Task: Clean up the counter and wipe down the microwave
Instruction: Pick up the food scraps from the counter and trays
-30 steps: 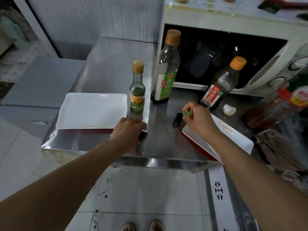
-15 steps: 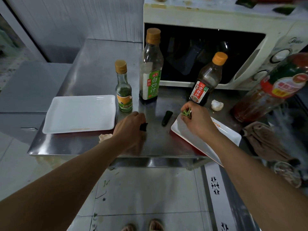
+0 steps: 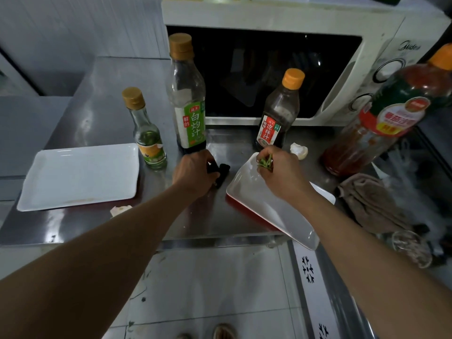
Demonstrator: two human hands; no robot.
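On the steel counter point(image 3: 102, 99), my left hand point(image 3: 194, 171) curls round a small dark scrap and touches a second dark piece point(image 3: 223, 170) lying beside it. My right hand point(image 3: 281, 172) pinches green vegetable scraps point(image 3: 265, 162) above the far corner of a white tray with a red underside point(image 3: 264, 209), which overhangs the counter's front edge. The white microwave point(image 3: 281, 18) stands at the back with its dark door facing me. A brown rag point(image 3: 369, 201) lies crumpled at the right.
Three sauce bottles stand before the microwave: a small green one point(image 3: 146, 133), a tall one point(image 3: 188, 99), a dark orange-capped one point(image 3: 276, 116). A large red bottle point(image 3: 381, 118) stands right. A garlic piece point(image 3: 299, 150), another white tray point(image 3: 78, 176), a pale scrap point(image 3: 119, 209).
My left hand moved right along the counter with its dark scrap, up to the second dark piece. My right hand stayed over the tray corner with the greens. The camera moved closer.
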